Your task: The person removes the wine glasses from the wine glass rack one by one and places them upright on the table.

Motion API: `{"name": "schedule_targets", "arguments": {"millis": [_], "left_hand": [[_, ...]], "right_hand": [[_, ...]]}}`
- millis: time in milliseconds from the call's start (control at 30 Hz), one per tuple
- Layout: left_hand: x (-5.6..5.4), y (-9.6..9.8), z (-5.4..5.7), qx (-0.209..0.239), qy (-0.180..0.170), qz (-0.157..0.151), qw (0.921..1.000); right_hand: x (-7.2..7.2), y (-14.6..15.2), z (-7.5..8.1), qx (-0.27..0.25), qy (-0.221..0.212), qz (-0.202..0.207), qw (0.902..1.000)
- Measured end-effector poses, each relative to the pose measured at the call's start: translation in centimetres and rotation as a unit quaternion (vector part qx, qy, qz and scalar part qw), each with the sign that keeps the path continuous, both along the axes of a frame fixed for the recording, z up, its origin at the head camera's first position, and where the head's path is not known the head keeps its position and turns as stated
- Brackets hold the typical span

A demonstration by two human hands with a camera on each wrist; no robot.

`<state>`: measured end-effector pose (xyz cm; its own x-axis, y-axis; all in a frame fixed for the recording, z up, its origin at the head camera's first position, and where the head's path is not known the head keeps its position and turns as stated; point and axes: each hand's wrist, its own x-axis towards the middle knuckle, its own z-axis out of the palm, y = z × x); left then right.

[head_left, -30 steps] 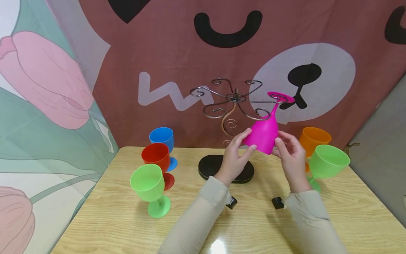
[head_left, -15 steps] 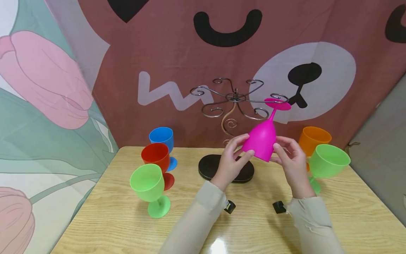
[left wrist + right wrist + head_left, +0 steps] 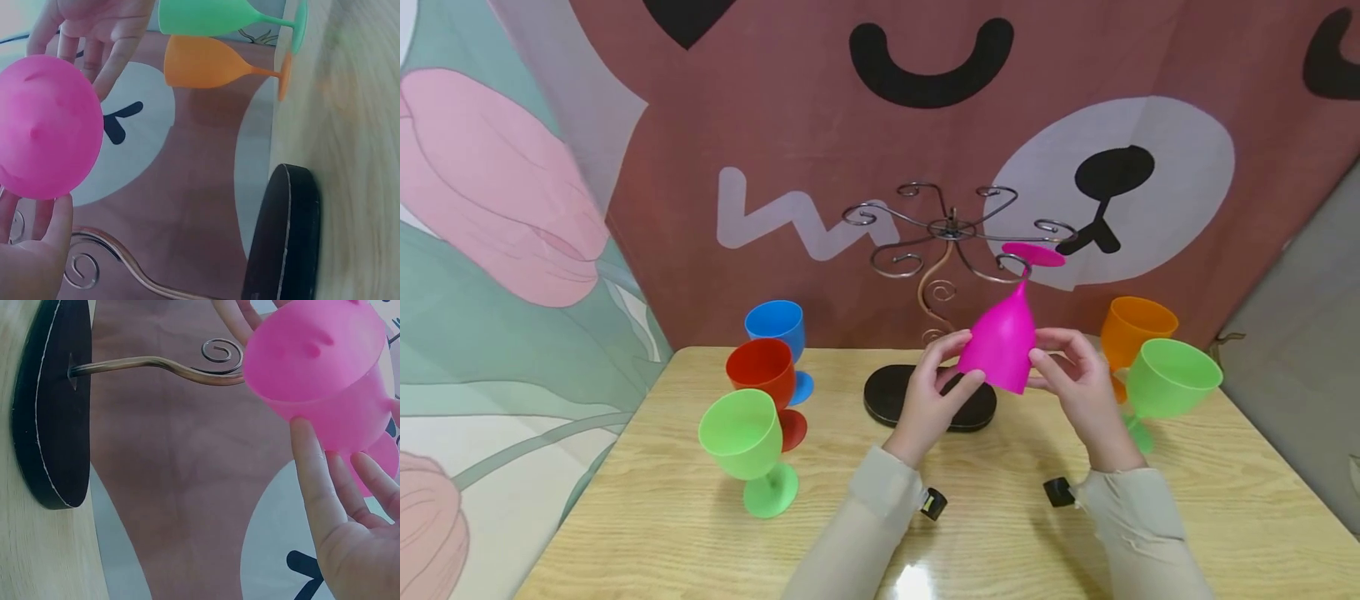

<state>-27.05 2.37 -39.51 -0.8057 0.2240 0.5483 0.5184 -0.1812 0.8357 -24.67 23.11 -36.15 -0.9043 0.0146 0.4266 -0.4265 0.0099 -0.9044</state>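
Note:
A pink goblet [image 3: 1002, 342] hangs upside down and tilted between my two hands, its foot up and to the right. My left hand [image 3: 928, 404] holds the left side of its bowl with thumb and fingers. Opposite, my right hand [image 3: 1078, 392] grips the bowl's right side. The goblet's foot is beside the front right curl of a wire rack [image 3: 951, 232], slightly above that curl; whether they touch I cannot tell. In the right wrist view the pink bowl [image 3: 337, 419] shows its inside, with fingers under its edge.
The rack's black oval base [image 3: 887, 396] stands behind my left hand. Blue [image 3: 777, 325], red [image 3: 763, 371] and green [image 3: 741, 433] goblets stand upright at left. At right, an orange goblet [image 3: 1138, 325] stands behind another green goblet [image 3: 1176, 379]. A printed cloth hangs behind the table [image 3: 985, 533].
Both hands have brought the pink goblet down and to the left. Its foot has left the right-hand curl of the rack and is now by the front right curl.

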Motion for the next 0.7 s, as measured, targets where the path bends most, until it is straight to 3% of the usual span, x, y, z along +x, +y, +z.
{"name": "schedule_targets", "arguments": {"millis": [233, 500, 700], "left_hand": [[-0.1, -0.5, -0.5, -0.004, -0.008, -0.021, 0.9997], [-0.1, -1.5, -0.5, 0.031, -0.055, -0.076, 0.9951], [-0.3, -1.8, -0.3, 0.050, -0.057, -0.100, 0.9921]], "right_hand": [[0.0, 0.1, -0.1, 0.013, -0.003, 0.015, 0.9998], [0.3, -0.5, 0.0, 0.012, -0.008, 0.048, 0.9987], [0.3, -0.5, 0.0, 0.012, 0.009, 0.063, 0.9979]]}}
